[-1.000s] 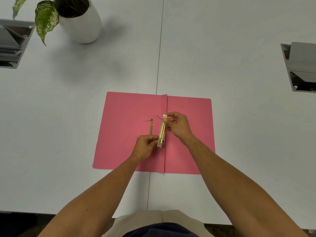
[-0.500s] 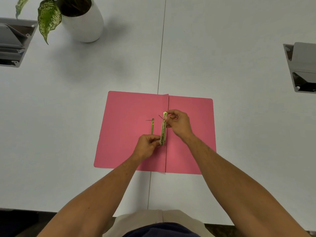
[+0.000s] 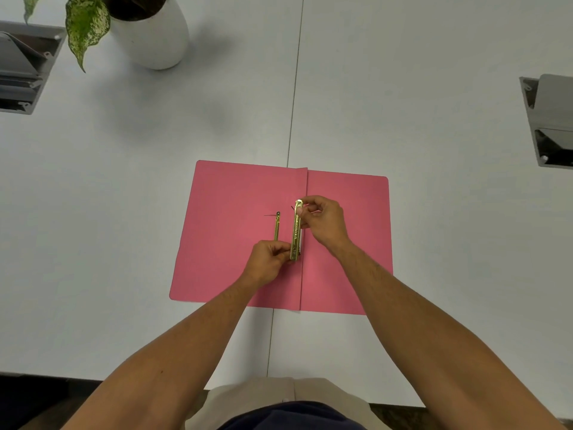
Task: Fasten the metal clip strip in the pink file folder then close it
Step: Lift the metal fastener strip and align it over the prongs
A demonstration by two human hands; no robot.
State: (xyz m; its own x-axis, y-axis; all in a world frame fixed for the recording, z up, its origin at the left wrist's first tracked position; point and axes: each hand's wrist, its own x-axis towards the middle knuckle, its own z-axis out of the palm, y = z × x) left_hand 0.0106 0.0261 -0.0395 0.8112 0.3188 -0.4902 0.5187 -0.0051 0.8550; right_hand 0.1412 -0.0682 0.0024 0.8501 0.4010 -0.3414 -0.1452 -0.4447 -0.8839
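pink file folder (image 3: 235, 231) is being left lying open on the white table (image 3: 434, 243) | metal clip strip (image 3: 296, 231) is being held just left of the fold | far end is being pinched by right hand (image 3: 325, 221) | near end is being pinched by left hand (image 3: 268, 262) | thin brass prong (image 3: 276, 226) is being left flat beside it

A white table (image 3: 403, 72) with a seam running down its middle carries everything. An open pink folder (image 3: 223, 252) lies flat across the seam near the front edge. A white plant pot (image 3: 155, 38) stands at the far left. Grey cable boxes are set into the top at the left (image 3: 21, 66) and right (image 3: 548, 119) edges
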